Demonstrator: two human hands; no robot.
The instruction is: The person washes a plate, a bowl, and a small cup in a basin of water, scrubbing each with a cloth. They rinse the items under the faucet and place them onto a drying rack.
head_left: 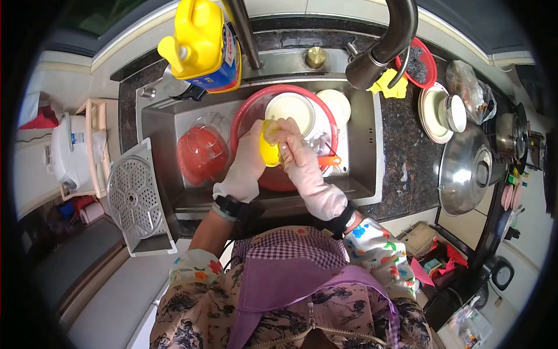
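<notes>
Both my hands are in pale translucent gloves above a red basin (237, 116) in the sink. My left hand (249, 150) closes around the left side of a small glossy yellow item (269, 152), whose kind I cannot make out. The curled fingers of my right hand (295, 152) press on its upper right side and partly cover it. Behind the hands a cream bowl (290, 110) sits in the basin. An orange handle (330, 160) juts out beside my right hand. To the basin's right lies a white plate (335, 107).
A red colander with a wire piece (200, 154) sits at the sink's left. A yellow jug (203, 49) stands behind it. The dark faucet (372, 61) overhangs the sink's back right. Stacked dishes (433, 113) and a large metal lid (465, 171) occupy the right counter.
</notes>
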